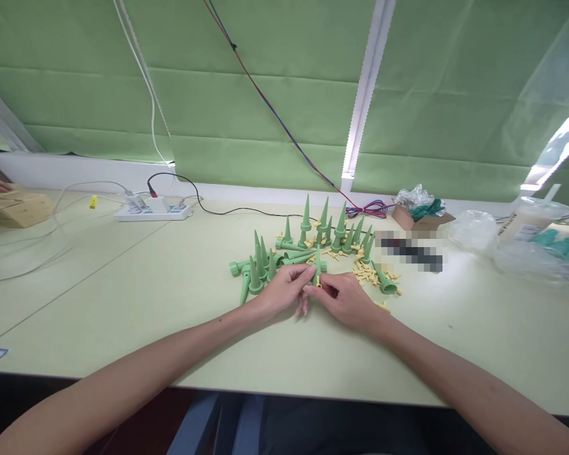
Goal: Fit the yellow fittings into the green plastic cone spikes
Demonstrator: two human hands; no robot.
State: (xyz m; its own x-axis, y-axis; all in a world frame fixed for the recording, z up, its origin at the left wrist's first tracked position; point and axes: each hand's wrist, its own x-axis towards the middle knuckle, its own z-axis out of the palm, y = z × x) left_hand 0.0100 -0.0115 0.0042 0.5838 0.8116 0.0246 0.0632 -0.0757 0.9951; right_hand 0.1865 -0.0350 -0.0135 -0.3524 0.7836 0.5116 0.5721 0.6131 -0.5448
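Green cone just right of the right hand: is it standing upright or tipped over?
Tipped over: the green cone lies on its side beside scattered yellow pieces, its round open end showing.

White light glares through gaps beside the pale-green fabric blinds above a bright, softly shadowed cream tabletop, wide-angle distortion stretches the edges, small yellow plastic pieces look soft, and pixelation masks one dark patch.
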